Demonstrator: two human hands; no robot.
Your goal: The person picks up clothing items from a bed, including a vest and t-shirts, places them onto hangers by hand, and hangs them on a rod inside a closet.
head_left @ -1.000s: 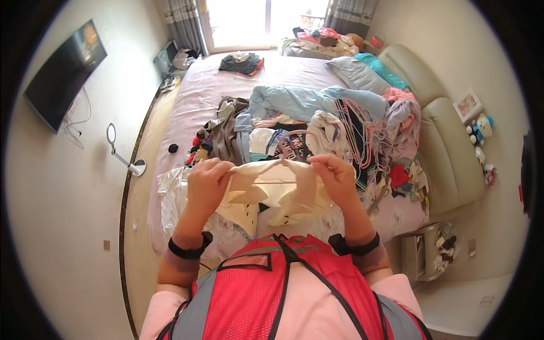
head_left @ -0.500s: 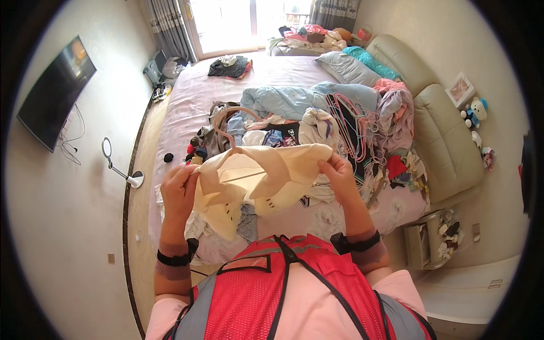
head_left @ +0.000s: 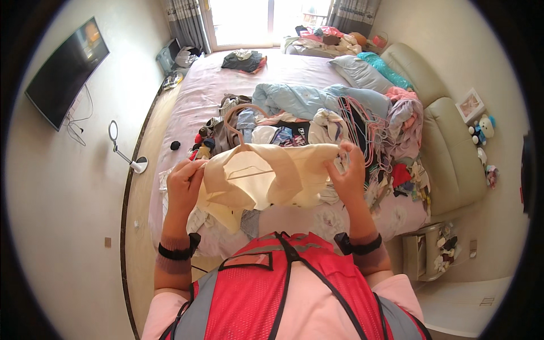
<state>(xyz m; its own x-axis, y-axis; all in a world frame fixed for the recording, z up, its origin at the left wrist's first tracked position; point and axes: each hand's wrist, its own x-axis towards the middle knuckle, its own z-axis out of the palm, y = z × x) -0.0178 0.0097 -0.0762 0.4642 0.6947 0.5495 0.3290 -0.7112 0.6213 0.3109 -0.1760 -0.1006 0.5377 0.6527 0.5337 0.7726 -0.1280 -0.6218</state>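
A cream collared shirt (head_left: 283,170) hangs spread out in front of me, above the near part of the bed. A hanger (head_left: 241,133) sits inside it; its pale pinkish hook sticks up through the neck, and a thin bar shows through the opening. My left hand (head_left: 184,180) is closed on the shirt's left shoulder end. At the opposite shoulder end is my right hand (head_left: 348,173), its thumb and fingers on the cloth edge with a small gap showing between them. The shirt's lower part hangs in loose folds.
A heap of clothes (head_left: 283,133) and a light blue quilt (head_left: 289,99) cover the middle of the bed (head_left: 195,93). Several pink and white hangers (head_left: 365,127) lie right of the heap. Folded dark clothes (head_left: 241,61) rest farther back. A mirror lamp (head_left: 136,164) stands left.
The view has shifted slightly. The shirt's lower front has swung and folded up, so its dark buttons show less. My right hand's fingers have shifted at the shoulder, with a wider gap.
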